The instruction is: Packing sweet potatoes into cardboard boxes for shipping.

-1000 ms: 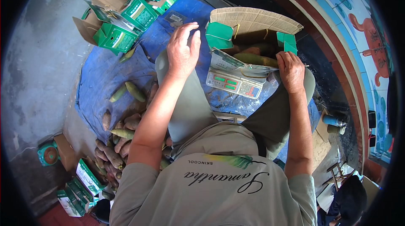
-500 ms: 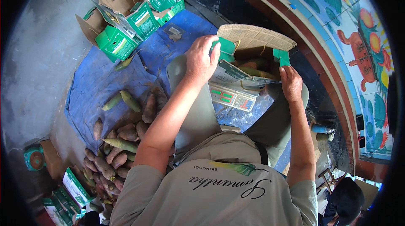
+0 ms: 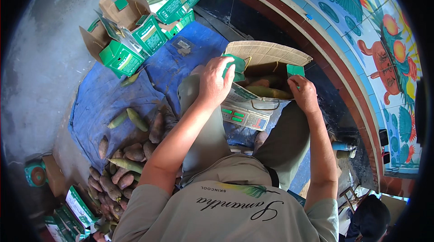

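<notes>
An open cardboard carton [image 3: 266,54], green and white outside and brown inside, stands in front of me between my knees. Inside it lie a long yellow-green vegetable [image 3: 269,92] and darker brownish ones, partly in shadow. My left hand [image 3: 216,81] grips the green left side flap [image 3: 236,66], thumb apart from the fingers. With bent fingers, my right hand [image 3: 304,93] pinches the carton's right edge by the green right flap [image 3: 295,70]. A cord handle [image 3: 266,106] hangs on the near side. Just below it shows an electronic scale [image 3: 244,116] with green displays; the carton appears to rest on it.
Reddish-brown tubers [image 3: 110,185] and green long vegetables [image 3: 137,119] lie left on a blue tarp [image 3: 97,102]. Open green cartons [image 3: 122,56] stand far left. A curved tiled ledge [image 3: 334,45] borders the right. Another person's dark head [image 3: 371,212] shows lower right.
The carton's near panel has tipped down toward me, so more of the vegetables shows. My right hand has shifted slightly left with fingers bent more. My left hand stays at the left flap.
</notes>
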Available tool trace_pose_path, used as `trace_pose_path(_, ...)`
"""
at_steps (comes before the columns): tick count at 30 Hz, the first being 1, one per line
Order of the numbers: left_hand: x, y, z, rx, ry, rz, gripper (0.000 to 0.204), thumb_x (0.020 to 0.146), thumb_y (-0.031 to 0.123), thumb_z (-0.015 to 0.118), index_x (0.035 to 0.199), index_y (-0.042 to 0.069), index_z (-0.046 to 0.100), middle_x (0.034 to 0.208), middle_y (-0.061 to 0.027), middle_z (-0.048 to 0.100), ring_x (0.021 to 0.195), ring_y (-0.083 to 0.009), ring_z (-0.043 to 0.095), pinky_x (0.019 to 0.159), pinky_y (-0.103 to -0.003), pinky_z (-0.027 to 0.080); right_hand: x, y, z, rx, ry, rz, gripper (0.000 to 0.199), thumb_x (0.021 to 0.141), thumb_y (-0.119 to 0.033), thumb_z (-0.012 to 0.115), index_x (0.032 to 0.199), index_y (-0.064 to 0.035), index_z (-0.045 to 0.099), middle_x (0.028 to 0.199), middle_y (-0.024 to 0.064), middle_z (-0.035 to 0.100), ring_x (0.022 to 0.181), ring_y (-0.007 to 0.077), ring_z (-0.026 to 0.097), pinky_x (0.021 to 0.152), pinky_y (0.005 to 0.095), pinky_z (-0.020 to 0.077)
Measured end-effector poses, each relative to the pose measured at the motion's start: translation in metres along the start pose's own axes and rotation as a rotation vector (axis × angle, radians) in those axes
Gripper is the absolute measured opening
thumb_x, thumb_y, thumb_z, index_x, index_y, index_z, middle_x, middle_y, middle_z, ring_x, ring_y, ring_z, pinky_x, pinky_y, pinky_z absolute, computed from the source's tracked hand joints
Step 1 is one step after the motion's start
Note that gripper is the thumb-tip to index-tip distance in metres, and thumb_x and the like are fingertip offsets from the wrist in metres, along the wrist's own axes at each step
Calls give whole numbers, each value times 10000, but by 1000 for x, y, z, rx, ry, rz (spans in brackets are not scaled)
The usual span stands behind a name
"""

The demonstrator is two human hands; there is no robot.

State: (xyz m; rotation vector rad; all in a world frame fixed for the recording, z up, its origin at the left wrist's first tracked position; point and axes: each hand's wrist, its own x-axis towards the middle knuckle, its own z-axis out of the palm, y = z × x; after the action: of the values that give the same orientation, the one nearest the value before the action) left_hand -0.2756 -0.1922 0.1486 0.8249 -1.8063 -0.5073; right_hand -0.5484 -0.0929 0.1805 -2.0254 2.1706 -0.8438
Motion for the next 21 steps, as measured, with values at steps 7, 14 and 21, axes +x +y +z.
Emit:
trace_pose_path(7,7,-2,11,6,0,-30,163,859,113,605,995,25,620,956,-154,646,898,-327,612,800,-401,475,56,19,20,-115,-463,-20,169,797,-204,651,927,-95,645,888,110,676,842,310,645,737,408,505)
trace_pose_path(14,9,-7,13,12,-59,-90,170,868,88,595,1026,31,622,985,-127,651,910,-283,615,804,-368,481,79,43,88,-194,-985,-150,364,703,-203,735,1042,-113,639,1026,86,664,1001,271,621,854,386,491)
trace_pose_path(21,13,-4,11,-9,-98,-137,171,886,51,571,1048,27,623,998,-110,657,889,-234,617,795,-319,481,66,27,131,-196,-1189,-316,594,647,-222,776,1202,-122,589,1121,123,623,1053,315,593,901,403,481)
